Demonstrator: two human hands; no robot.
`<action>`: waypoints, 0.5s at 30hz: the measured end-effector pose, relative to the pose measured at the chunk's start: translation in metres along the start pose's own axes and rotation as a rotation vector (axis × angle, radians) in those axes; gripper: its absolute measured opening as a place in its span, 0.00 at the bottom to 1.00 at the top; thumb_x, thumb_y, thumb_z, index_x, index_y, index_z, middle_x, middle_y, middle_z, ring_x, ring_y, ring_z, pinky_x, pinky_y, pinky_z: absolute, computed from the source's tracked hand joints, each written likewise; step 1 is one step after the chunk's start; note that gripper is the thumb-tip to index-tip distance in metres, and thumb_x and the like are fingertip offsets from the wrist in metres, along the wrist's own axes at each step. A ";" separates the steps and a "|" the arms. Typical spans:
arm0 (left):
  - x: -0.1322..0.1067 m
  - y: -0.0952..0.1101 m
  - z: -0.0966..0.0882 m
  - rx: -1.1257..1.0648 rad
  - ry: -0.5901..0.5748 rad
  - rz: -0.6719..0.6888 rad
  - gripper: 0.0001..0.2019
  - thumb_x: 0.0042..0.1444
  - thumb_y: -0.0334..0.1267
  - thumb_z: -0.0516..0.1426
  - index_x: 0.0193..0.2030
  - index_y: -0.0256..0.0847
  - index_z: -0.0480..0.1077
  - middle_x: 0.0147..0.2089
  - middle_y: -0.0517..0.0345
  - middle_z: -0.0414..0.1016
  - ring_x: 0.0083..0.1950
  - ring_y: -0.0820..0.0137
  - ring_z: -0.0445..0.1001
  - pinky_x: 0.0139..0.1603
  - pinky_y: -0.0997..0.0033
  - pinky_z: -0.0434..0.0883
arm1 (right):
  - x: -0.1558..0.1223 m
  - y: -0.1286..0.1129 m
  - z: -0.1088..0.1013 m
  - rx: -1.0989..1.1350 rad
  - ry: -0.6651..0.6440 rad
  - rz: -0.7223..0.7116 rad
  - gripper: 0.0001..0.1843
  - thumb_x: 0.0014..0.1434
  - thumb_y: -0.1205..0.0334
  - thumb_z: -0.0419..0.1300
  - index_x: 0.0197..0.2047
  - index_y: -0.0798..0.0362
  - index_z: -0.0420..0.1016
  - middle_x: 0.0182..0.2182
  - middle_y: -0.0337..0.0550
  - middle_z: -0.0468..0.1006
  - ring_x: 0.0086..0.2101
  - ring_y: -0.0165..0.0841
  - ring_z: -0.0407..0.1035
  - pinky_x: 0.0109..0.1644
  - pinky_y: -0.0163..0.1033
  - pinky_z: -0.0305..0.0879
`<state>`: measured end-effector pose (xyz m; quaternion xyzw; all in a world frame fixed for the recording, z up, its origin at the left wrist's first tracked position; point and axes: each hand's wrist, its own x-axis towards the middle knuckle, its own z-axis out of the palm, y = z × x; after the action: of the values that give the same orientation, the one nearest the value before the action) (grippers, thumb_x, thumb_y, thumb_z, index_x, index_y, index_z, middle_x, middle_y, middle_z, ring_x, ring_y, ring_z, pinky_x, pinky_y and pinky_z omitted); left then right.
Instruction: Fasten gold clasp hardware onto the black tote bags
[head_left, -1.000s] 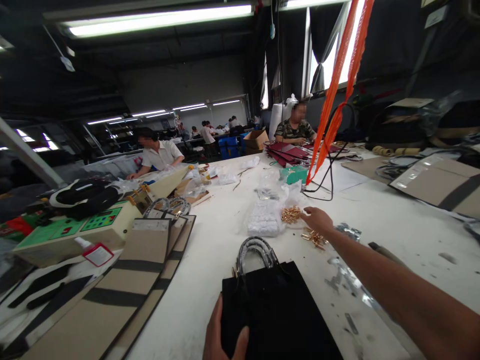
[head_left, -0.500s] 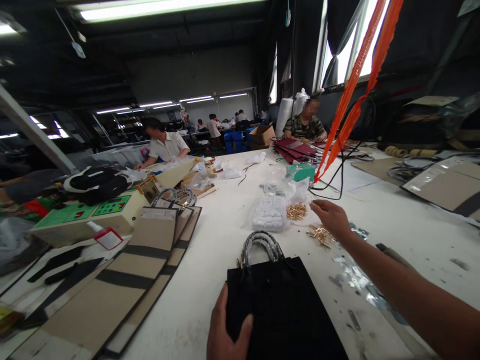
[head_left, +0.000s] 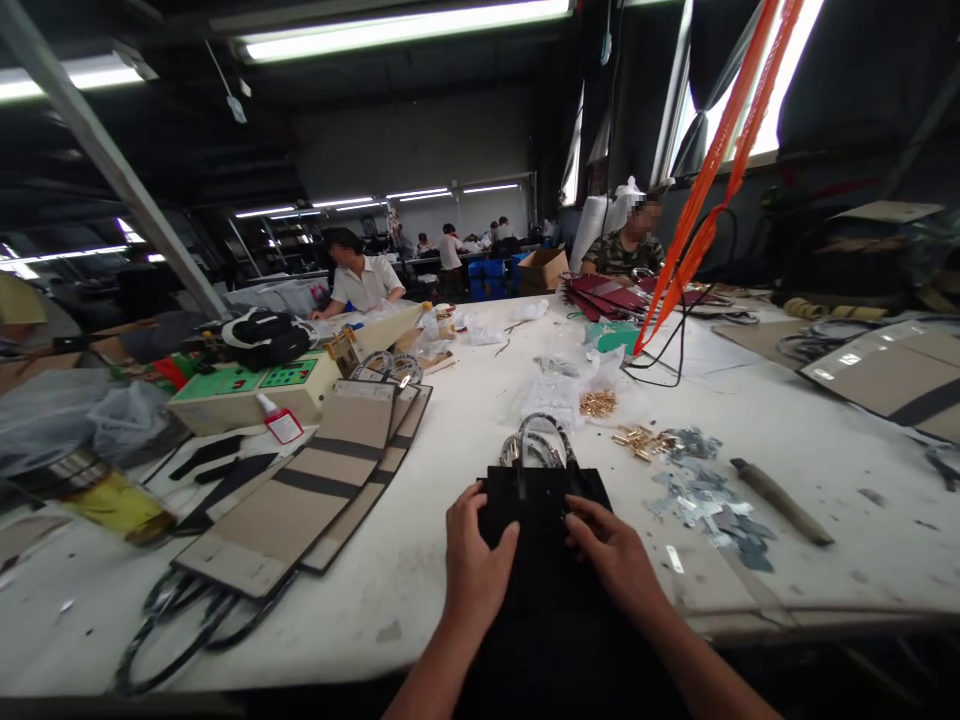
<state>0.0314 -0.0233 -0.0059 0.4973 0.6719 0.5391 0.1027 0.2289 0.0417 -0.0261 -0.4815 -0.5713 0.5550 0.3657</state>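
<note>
A black bag (head_left: 541, 500) with plastic-wrapped handles (head_left: 541, 445) lies at the near edge of the white table (head_left: 450, 450). My left hand (head_left: 474, 566) grips its left side, thumb on top. On the right side of the bag rests my right hand (head_left: 611, 555), fingers curled near the top edge; whether a small piece is pinched there is hidden. Small gold metal parts (head_left: 637, 440) and a second gold heap (head_left: 598, 402) lie just beyond the bag.
Tan bags with dark stripes (head_left: 330, 470) are stacked at the left, beside a green-topped machine (head_left: 255, 390). Foil scraps (head_left: 705, 495) and a dark tool (head_left: 780, 487) lie at the right. Orange straps (head_left: 705, 170) hang overhead. Two seated people (head_left: 360, 280) work across the table.
My right hand drew back from the gold parts onto the black bag. The bag now lies closer to the table's near edge, and my view has tilted down and pulled back.
</note>
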 end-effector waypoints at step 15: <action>0.033 0.000 0.012 -1.178 -0.754 -0.935 0.26 0.59 0.45 0.61 0.57 0.25 0.74 0.48 0.35 0.81 0.48 0.50 0.82 0.55 0.54 0.76 | 0.012 0.011 -0.014 0.161 0.040 0.031 0.38 0.52 0.32 0.65 0.51 0.58 0.76 0.32 0.44 0.76 0.29 0.21 0.68 0.35 0.26 0.66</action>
<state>0.0241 0.0101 0.0026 0.1796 0.3383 0.5014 0.7758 0.2407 0.0558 -0.0370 -0.4705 -0.5098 0.5949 0.4060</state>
